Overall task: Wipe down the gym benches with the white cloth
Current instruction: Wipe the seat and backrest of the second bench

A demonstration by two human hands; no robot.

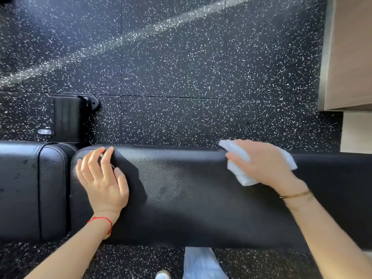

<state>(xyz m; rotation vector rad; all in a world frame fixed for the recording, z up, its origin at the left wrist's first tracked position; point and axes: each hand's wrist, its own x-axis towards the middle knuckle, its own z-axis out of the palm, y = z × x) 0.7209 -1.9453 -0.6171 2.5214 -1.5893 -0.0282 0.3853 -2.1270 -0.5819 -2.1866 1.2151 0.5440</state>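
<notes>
I see a long black padded table (pixel 191 188) running left to right across the near part of the view, its leather-like top grained. My left hand (pixel 102 182) lies flat on its left end, fingers spread. My right hand (pixel 261 164) presses a white cloth (pixel 239 174) onto the far edge, further right. A second black pad (pixel 30 188) sits just beside it on the left. Both stand on speckled black floor (pixel 171 67).

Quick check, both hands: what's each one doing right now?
Left hand: open, flat on the long bench pad, holding nothing.
Right hand: closed on the white cloth, pressing it onto the same pad's far edge.
</notes>
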